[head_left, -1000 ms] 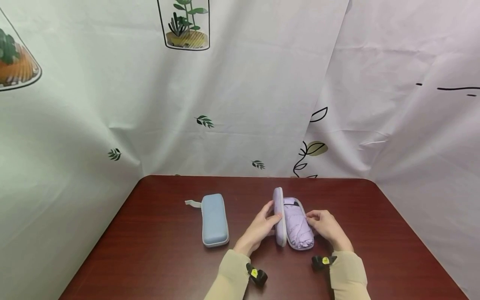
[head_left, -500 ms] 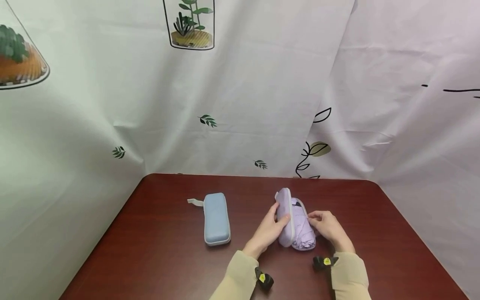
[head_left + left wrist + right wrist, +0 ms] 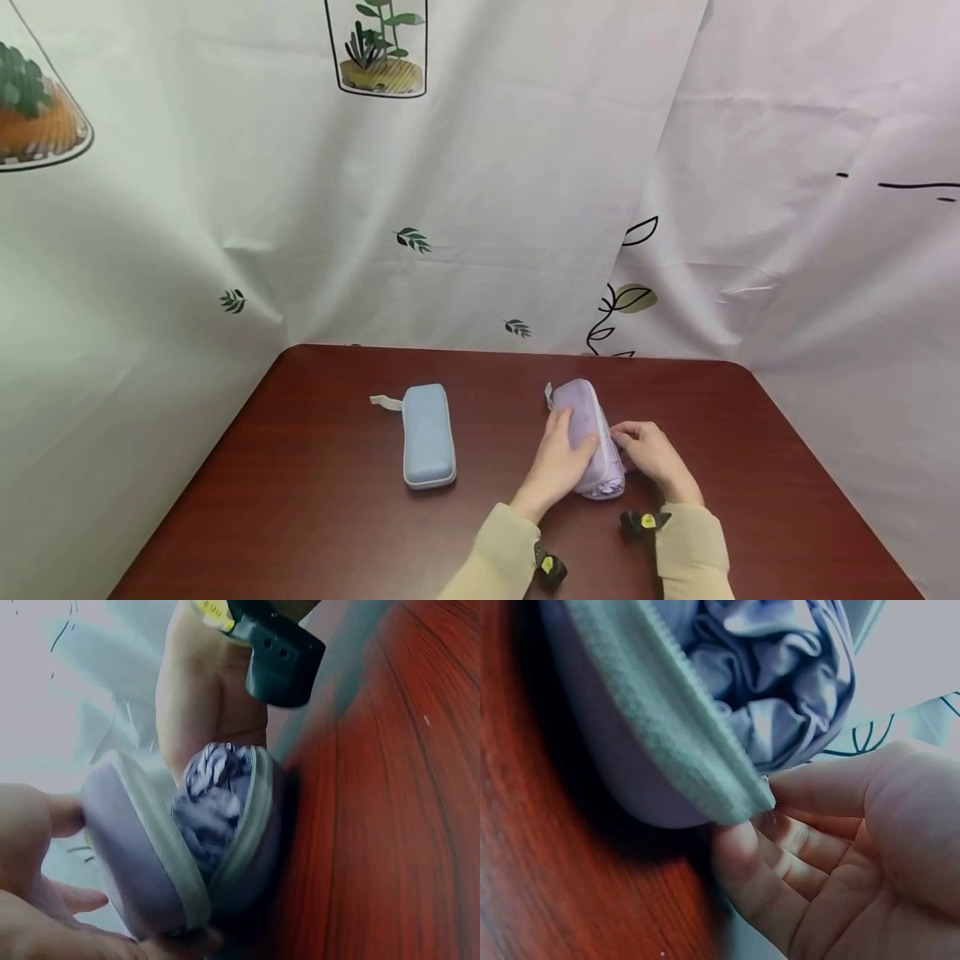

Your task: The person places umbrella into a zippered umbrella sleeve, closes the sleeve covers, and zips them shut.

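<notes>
Lilac lid (image 3: 576, 402) is clasped by spread left fingers (image 3: 558, 422), case rim (image 3: 667, 727) by pinching right fingers (image 3: 825, 787).

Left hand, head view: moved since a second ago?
Yes. The left hand has shifted right, farther from the blue case, with the purple lid it holds now tipped rightward.

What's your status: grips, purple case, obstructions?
Left grip holding lid of purple case; right grip pinching lower zipper edge. Case partly open. Crumpled fabric in the gap, possibly in the way.
</notes>
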Demonstrator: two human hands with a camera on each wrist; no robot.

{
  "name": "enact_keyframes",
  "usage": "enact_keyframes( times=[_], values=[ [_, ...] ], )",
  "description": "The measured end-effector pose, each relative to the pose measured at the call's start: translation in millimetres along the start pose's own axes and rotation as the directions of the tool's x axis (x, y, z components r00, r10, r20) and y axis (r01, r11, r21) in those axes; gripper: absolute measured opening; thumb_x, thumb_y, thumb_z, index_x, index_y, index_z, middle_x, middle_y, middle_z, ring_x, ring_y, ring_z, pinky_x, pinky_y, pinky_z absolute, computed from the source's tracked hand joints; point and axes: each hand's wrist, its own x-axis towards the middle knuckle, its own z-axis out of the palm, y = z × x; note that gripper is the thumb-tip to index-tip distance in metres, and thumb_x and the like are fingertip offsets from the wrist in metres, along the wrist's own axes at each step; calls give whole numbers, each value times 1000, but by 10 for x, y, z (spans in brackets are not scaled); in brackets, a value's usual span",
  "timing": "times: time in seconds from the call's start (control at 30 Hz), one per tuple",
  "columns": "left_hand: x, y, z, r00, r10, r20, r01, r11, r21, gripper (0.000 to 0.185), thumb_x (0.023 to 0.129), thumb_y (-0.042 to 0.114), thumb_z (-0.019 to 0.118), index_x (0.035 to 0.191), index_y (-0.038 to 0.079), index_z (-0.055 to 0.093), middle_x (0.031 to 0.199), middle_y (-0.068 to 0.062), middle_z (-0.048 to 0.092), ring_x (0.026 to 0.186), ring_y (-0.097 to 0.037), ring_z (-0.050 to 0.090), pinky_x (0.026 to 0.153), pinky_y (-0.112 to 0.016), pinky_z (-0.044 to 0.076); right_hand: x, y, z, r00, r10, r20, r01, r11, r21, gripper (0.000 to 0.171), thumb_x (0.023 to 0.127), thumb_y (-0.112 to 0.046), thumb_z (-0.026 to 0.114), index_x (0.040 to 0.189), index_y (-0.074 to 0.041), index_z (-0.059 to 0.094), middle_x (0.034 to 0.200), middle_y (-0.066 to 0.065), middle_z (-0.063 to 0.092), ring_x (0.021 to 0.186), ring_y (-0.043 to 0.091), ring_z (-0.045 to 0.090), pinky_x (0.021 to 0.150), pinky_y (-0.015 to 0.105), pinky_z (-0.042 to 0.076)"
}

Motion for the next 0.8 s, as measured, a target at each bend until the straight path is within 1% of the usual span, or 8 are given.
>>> enact_keyframes(
  times=[0.07,0.17,0.3,0.33,0.47,0.53,0.67,0.8],
  values=[
    [1,37,42,1000,2,-16,-1,999,50,68,92,36,61,148,4,38,156,-21,25,138,-38,32,108,-52,31,10,-7,4,1000,-2,-2,2,1000,12,21,96,1,52,108,16,62,83,17,68,65,22,66,57,36,55],
    [-9,75,111,999,0,-33,3,995,105,68,90,34,63,148,7,40,157,-20,24,140,-39,28,103,-63,31,25,-13,3,1000,-6,0,6,1000,26,21,97,1,51,107,16,62,83,17,68,64,21,65,57,36,55],
    [-38,78,206,999,-11,-51,18,990,138,68,88,32,64,148,10,41,159,-16,19,145,-32,20,95,-73,29,45,-8,-3,1000,-15,10,15,999,33,22,96,2,49,106,16,62,82,17,68,61,21,65,56,36,55],
    [-44,71,228,999,-10,-52,18,989,147,67,88,32,64,148,10,42,160,-15,18,146,-30,18,94,-73,30,48,-7,-3,1000,-12,8,12,999,35,21,96,2,49,106,16,62,81,16,68,61,21,65,56,36,55],
    [-55,58,289,999,2,-53,8,982,189,63,89,30,63,146,11,45,160,-13,16,146,-28,15,96,-67,35,52,4,-1,1000,-11,10,11,1000,26,22,97,1,49,106,15,63,81,14,68,60,21,64,56,35,54],
    [-56,65,304,999,8,-52,3,978,208,61,88,29,64,144,12,48,160,-13,17,146,-29,16,97,-64,35,46,16,2,1000,-2,0,2,1000,24,21,97,0,50,105,14,64,80,13,67,60,21,64,56,35,54],
    [-62,85,337,998,9,-56,5,971,239,59,86,29,67,140,14,52,159,-12,20,145,-29,19,99,-63,34,21,34,-2,1000,-1,-5,1,1000,16,21,97,0,51,104,15,63,80,12,67,60,20,62,55,34,54],
    [-69,96,373,997,29,-67,-8,953,303,57,84,31,71,138,17,54,157,-11,24,144,-29,21,99,-60,35,-1,27,-7,1000,-7,-10,7,1000,9,21,96,-1,53,104,14,64,81,12,67,60,19,63,55,34,54]
  ],
)
